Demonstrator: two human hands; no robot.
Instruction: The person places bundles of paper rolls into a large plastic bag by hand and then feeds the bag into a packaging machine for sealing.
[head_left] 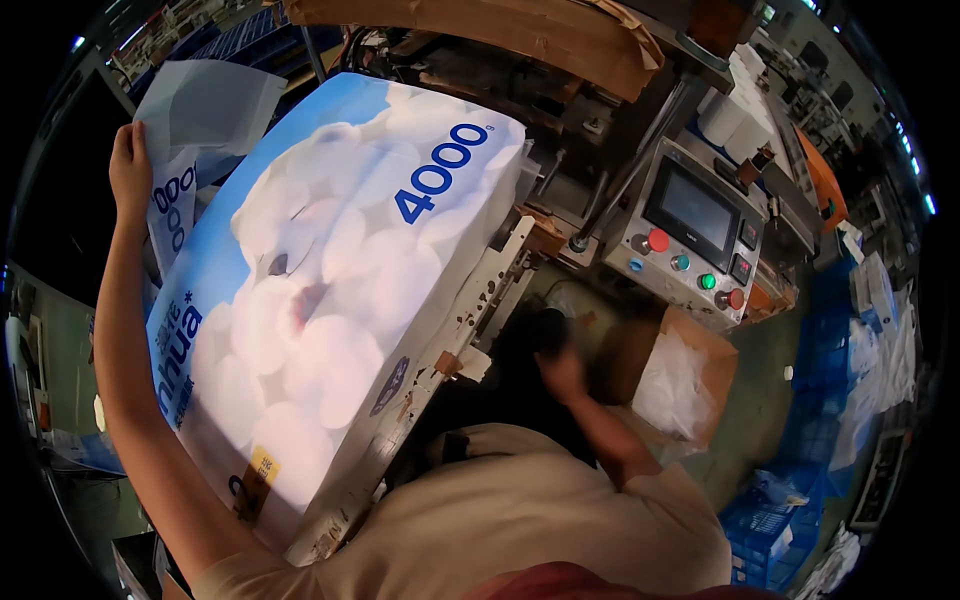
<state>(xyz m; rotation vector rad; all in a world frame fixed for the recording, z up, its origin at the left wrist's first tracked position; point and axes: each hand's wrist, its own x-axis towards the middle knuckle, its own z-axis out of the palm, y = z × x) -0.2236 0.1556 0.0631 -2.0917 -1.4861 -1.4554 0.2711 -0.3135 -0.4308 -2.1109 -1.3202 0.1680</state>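
Observation:
A large plastic-wrapped pack [330,260], printed in blue and white with a white animal and round white shapes, lies across the machine bed in front of me. At its far left, my left hand [127,170] is closed on the edge of a pale, partly see-through plastic bag end [210,105]. Dark blue print shows on the loose film below that hand. My right hand [562,370] hangs low by my dark trousers, right of the machine bed's near edge. It is smeared by motion, so its fingers cannot be read.
A control panel [690,235] with a dark screen and red and green buttons stands to the right. Below it sits a cardboard box [708,350] holding clear plastic film. Blue crates [765,530] line the far right. Metal machine parts and a brown cardboard strip [500,35] lie beyond the pack.

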